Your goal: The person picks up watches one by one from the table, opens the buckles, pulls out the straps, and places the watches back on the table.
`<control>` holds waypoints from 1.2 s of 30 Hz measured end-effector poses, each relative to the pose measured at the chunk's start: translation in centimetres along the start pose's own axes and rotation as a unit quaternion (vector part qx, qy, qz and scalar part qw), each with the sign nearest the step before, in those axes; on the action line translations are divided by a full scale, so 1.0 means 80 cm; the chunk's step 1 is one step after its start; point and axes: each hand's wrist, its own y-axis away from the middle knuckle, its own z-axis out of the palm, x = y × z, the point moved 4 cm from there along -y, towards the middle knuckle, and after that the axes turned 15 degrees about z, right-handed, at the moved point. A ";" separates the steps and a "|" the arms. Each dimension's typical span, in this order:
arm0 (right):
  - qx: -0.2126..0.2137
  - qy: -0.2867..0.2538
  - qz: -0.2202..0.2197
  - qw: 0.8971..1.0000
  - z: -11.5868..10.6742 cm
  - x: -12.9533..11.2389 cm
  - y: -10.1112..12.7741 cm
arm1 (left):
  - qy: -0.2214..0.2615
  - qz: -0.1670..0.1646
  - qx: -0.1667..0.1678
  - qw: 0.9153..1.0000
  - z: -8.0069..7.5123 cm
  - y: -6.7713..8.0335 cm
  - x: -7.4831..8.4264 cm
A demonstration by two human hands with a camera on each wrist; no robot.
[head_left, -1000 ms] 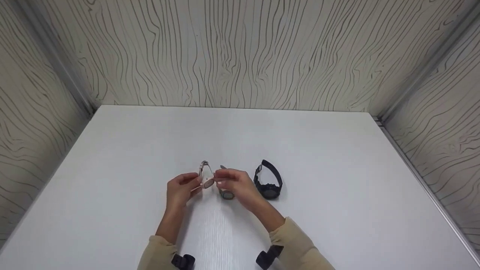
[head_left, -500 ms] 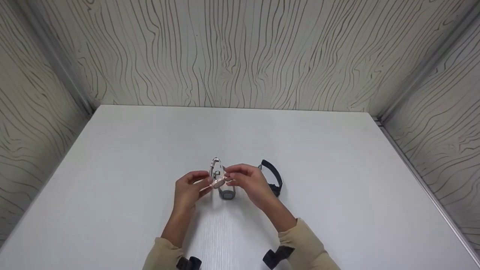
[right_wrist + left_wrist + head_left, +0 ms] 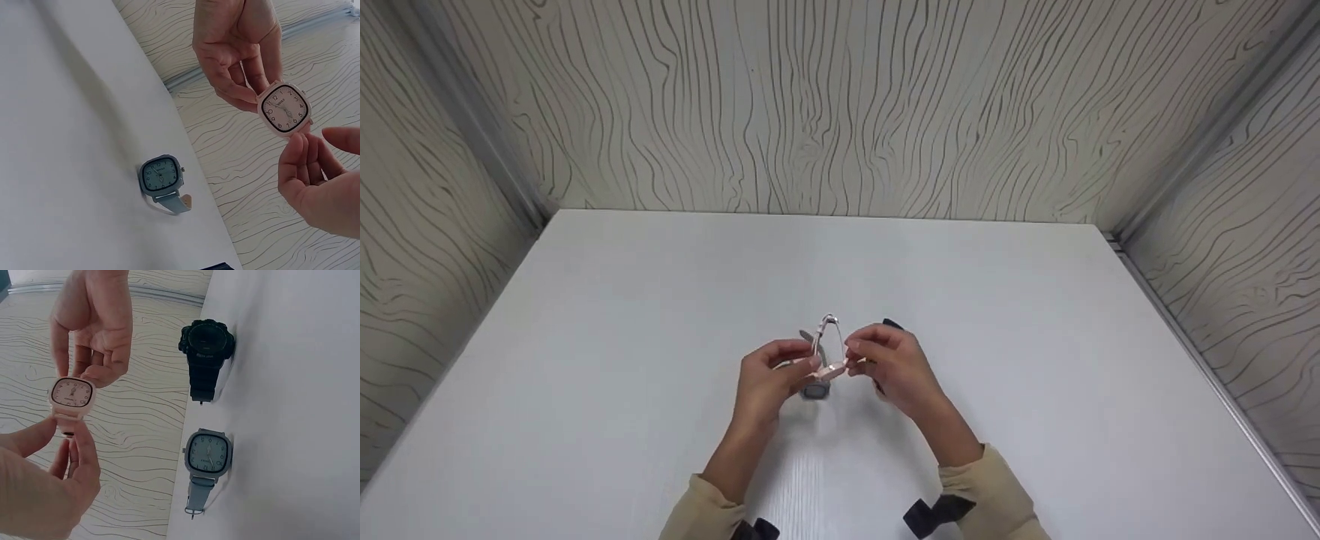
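A pink square-faced watch is held above the white table, pinched between both hands. My left hand pinches one side of its case with thumb and fingers. From the other side my right hand pinches it. Its closed strap loop rises behind the hands. Below them on the table lies a grey-blue watch, also visible in the wrist views. A black digital watch stands beside it, mostly hidden behind my right hand in the head view.
Wood-grain panels wall in the table at the back and on both sides. Metal rails run along the right edge. Beige sleeves and black wrist straps show at the bottom.
Both hands have carried the pink watch to the right, over the grey-blue watch. The right hand now covers most of the black watch.
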 end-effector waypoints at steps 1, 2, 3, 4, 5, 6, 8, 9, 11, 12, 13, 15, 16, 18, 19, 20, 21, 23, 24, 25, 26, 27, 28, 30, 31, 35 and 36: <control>0.001 -0.003 0.003 1.000 -0.002 0.000 0.001 | -0.001 0.002 -0.005 1.000 0.003 0.001 0.001; 0.000 -0.008 0.005 1.000 -0.004 -0.001 0.002 | -0.002 0.003 -0.010 1.000 0.005 0.001 0.001; -0.003 -0.014 0.006 1.000 -0.006 -0.001 0.003 | -0.003 0.004 -0.013 1.000 0.007 0.002 0.002; -0.005 -0.020 0.005 1.000 -0.008 -0.002 0.005 | -0.004 0.005 -0.017 1.000 0.009 0.003 0.002; -0.009 -0.024 0.004 1.000 -0.009 -0.002 0.006 | -0.005 0.007 -0.020 1.000 0.011 0.003 0.002; -0.012 -0.030 0.004 0.999 -0.010 -0.002 0.007 | -0.005 0.008 -0.024 1.000 0.013 0.004 0.002; -0.016 -0.037 0.004 0.999 -0.012 -0.003 0.009 | -0.006 0.014 -0.031 0.999 0.015 0.005 0.001; -0.017 -0.040 0.005 0.999 -0.013 -0.003 0.010 | -0.007 0.017 -0.036 0.999 0.016 0.005 0.001; -0.013 -0.043 0.010 0.999 -0.015 -0.003 0.011 | -0.007 0.024 -0.045 0.999 0.018 0.005 0.001; -0.009 -0.045 0.014 0.999 -0.016 -0.003 0.011 | -0.007 0.026 -0.048 0.998 0.018 0.005 0.001; -0.005 -0.047 0.018 0.999 -0.017 -0.002 0.012 | -0.008 0.027 -0.051 0.998 0.019 0.005 0.001; 0.004 -0.047 0.028 0.999 -0.019 -0.002 0.012 | -0.008 0.025 -0.053 0.998 0.021 0.005 0.001; 0.006 -0.047 0.032 0.998 -0.020 -0.002 0.012 | -0.007 0.024 -0.053 0.998 0.022 0.005 0.001; 0.009 -0.046 0.038 0.998 -0.023 -0.003 0.013 | -0.005 0.021 -0.054 0.998 0.023 0.005 0.002; 0.010 -0.042 0.039 0.998 -0.024 -0.003 0.013 | -0.003 0.020 -0.055 0.998 0.024 0.005 0.002; 0.010 -0.038 0.038 0.999 -0.025 -0.004 0.014 | -0.001 0.019 -0.057 0.998 0.025 0.005 0.003; 0.010 -0.034 0.035 0.999 -0.026 -0.005 0.015 | 0.002 0.019 -0.059 0.998 0.026 0.005 0.003; 0.009 -0.024 0.024 0.999 -0.028 -0.008 0.016 | 0.007 0.019 -0.062 0.998 0.028 0.004 0.004; 0.008 -0.019 0.018 1.000 -0.028 -0.009 0.016 | 0.009 0.019 -0.063 0.998 0.029 0.004 0.004; 0.007 -0.014 0.013 1.000 -0.029 -0.011 0.017 | 0.011 0.018 -0.063 0.998 0.029 0.004 0.004; 0.006 -0.010 0.008 1.000 -0.029 -0.012 0.018 | 0.014 0.018 -0.064 0.998 0.030 0.004 0.005; 0.004 -0.007 0.005 1.000 -0.030 -0.013 0.018 | 0.015 0.018 -0.064 0.998 0.031 0.004 0.005; 0.002 -0.005 0.003 1.000 -0.030 -0.014 0.019 | 0.017 0.017 -0.065 0.998 0.031 0.004 0.006; 0.001 -0.002 0.001 1.000 -0.031 -0.015 0.020 | 0.017 0.017 -0.066 0.998 0.032 0.004 0.007; 0.000 0.000 0.001 1.000 -0.031 -0.015 0.020 | 0.017 0.018 -0.067 0.997 0.032 0.004 0.008; -0.008 -0.001 -0.002 1.000 -0.032 -0.017 0.022 | 0.013 0.020 -0.071 0.997 0.033 0.004 0.010; -0.011 -0.002 -0.003 1.000 -0.032 -0.017 0.023 | 0.013 0.021 -0.073 0.997 0.034 0.004 0.010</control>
